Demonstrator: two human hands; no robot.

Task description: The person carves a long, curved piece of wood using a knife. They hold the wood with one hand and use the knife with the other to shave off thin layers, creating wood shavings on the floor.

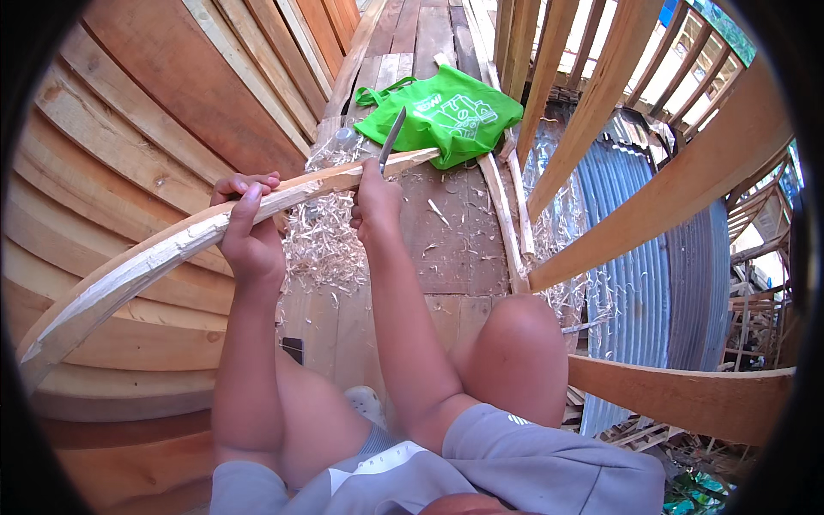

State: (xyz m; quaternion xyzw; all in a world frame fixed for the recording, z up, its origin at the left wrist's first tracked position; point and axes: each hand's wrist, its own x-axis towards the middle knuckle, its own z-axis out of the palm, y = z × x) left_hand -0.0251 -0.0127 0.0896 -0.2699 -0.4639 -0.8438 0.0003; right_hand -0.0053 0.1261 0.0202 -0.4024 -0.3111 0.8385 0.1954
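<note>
A long piece of pale wood point(184, 233), partly shaved along its faces, runs from the lower left up to the middle of the view. My left hand point(251, 225) is closed around it, thumb on the near face. My right hand point(378, 202) grips a knife point(393, 137) whose blade points up and away, against the wood near its far end. The knife's handle is hidden in my fist. Beneath both hands, a heap of wood shavings point(322, 249) covers part of the plank floor point(429, 223).
A green cloth bag point(463, 112) lies past the wood's far end, a clear round object point(345, 137) beside it. Plank walling point(112, 283) stands at left. Wooden railing slats point(652, 219) rise at right, with corrugated metal sheets point(622, 249) beyond. Thin sticks point(502, 215) lie along the floor's right edge.
</note>
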